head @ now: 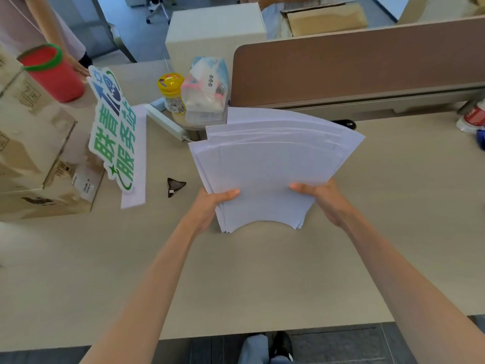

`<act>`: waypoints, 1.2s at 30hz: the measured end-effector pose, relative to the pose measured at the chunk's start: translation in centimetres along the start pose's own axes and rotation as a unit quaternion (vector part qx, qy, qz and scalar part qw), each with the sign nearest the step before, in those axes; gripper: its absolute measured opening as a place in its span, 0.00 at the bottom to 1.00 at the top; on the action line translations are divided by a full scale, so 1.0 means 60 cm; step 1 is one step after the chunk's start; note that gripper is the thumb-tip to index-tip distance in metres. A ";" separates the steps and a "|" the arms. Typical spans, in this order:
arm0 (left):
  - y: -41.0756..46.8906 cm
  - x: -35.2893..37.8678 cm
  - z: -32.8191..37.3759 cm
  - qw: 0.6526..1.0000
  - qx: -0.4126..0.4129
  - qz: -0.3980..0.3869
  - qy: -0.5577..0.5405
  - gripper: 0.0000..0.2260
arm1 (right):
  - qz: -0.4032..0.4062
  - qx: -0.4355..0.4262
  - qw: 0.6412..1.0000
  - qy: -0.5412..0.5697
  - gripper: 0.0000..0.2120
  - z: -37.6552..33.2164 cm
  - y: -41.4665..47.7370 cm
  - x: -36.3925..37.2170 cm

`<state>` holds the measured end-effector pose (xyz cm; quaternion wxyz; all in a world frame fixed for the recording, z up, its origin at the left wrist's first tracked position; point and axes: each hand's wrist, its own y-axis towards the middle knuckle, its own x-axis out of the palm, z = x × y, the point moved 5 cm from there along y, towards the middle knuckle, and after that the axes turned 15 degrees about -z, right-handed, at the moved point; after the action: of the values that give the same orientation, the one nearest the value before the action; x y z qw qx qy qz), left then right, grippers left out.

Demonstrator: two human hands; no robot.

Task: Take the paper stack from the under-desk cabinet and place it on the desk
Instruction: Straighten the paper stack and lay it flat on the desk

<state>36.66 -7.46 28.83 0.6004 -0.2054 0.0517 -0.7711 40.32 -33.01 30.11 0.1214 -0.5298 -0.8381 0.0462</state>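
A stack of white paper is held over the middle of the beige desk, its sheets fanned out and uneven at the far end. My left hand grips the stack's near left edge, thumb on top. My right hand grips the near right edge the same way. The near edge of the stack bows upward between my hands. I cannot tell whether the far end touches the desk. The under-desk cabinet is out of view.
Cardboard boxes and a green-lettered sign stand at left, a red cup on top. A yellow-lidded jar, a plastic bag and a brown partition lie behind. A small dark wrapper sits left of the stack. Another person stands at far left.
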 end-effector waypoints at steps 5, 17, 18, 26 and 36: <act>-0.012 -0.012 0.026 0.996 -0.029 -0.054 0.065 0.23 | -0.088 0.022 0.996 -0.024 0.27 -0.020 -0.008 -0.013; -0.010 0.037 0.075 0.964 -0.066 -0.196 0.169 0.32 | -0.156 0.058 0.983 -0.084 0.23 -0.052 -0.008 -0.004; -0.010 0.040 0.075 0.964 -0.069 -0.196 0.168 0.31 | -0.166 0.064 0.980 -0.086 0.20 -0.055 -0.009 -0.004; 0.003 0.054 0.084 0.991 -0.007 -0.056 0.124 0.14 | -0.095 0.006 0.991 -0.093 0.17 -0.087 -0.011 -0.004; -0.010 0.082 0.095 0.988 0.093 -0.055 0.107 0.30 | -0.078 0.039 0.992 -0.093 0.15 -0.051 -0.039 -0.037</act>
<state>37.31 -10.99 35.49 0.5649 -0.0670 0.0322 -0.8218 39.93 -36.18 33.19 0.0666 -0.4511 -0.8821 0.1186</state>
